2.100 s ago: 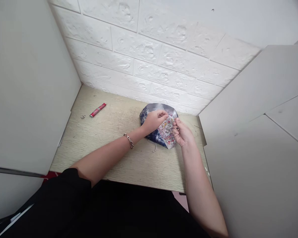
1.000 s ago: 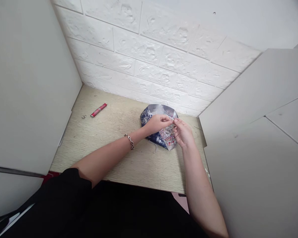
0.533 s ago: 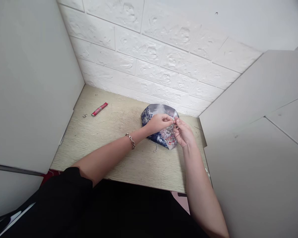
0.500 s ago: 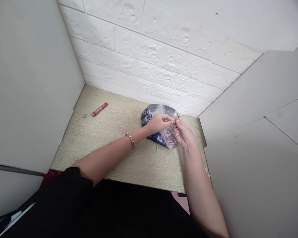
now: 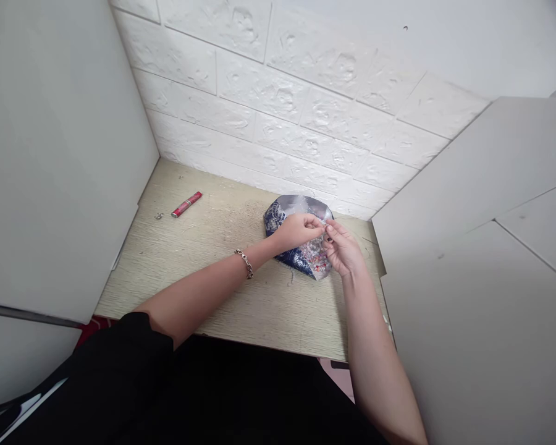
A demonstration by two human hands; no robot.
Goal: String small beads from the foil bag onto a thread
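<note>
A blue patterned bowl (image 5: 276,217) sits on the pale wooden table (image 5: 204,272) near the back wall. Over it lies a clear plastic bag of small coloured beads (image 5: 314,254). My left hand (image 5: 296,230), with a chain bracelet on its wrist, pinches the bag's top edge with closed fingers. Just to its right, my right hand (image 5: 343,247) pinches the same edge, and the fingertips of both hands almost meet above the bowl.
A red tube (image 5: 186,204) and a small metal piece (image 5: 158,216) lie at the table's far left. White panels close in the left and right sides. A white brick-pattern wall stands behind. My black clothing fills the bottom of the view.
Earlier the bag was spread wider between my hands, with the right hand lower on its side. The hands have since come together at the top edge, and stay nearly still now.
</note>
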